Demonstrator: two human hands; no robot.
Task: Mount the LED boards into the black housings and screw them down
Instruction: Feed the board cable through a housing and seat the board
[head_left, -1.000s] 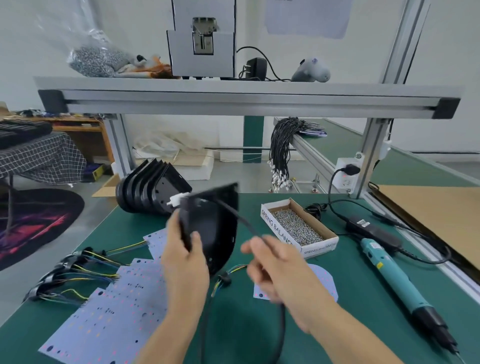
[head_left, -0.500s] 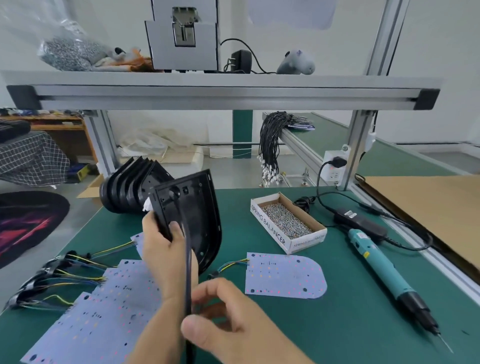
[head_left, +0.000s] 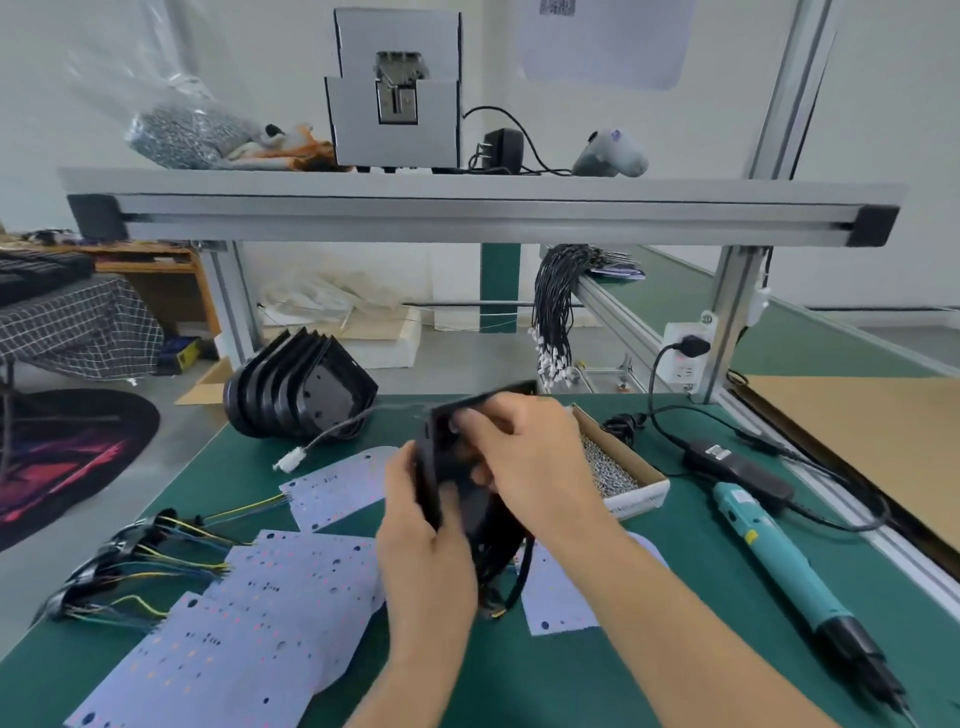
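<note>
I hold one black housing (head_left: 441, 467) upright above the green mat. My left hand (head_left: 423, 525) grips its lower left edge, and my right hand (head_left: 524, 462) grips it from the top right, covering most of it. A black cable with a white plug (head_left: 291, 460) trails from it to the left. One white LED board (head_left: 556, 603) lies under my right forearm. Several more LED boards (head_left: 244, 618) with coloured wires lie spread at the left. A stack of black housings (head_left: 298, 389) lies on its side at the back left.
An open cardboard box of screws (head_left: 618, 467) sits right of my hands. A teal electric screwdriver (head_left: 779, 561) lies at the right, its power supply (head_left: 727, 462) and cord behind it. An aluminium shelf beam (head_left: 467, 213) crosses overhead. Black cable bundles (head_left: 556, 306) hang behind.
My right hand rose from low near the cable and took hold of the housing's top right. The housing turned in my hands, and the cable's white plug now lies out to the left.
</note>
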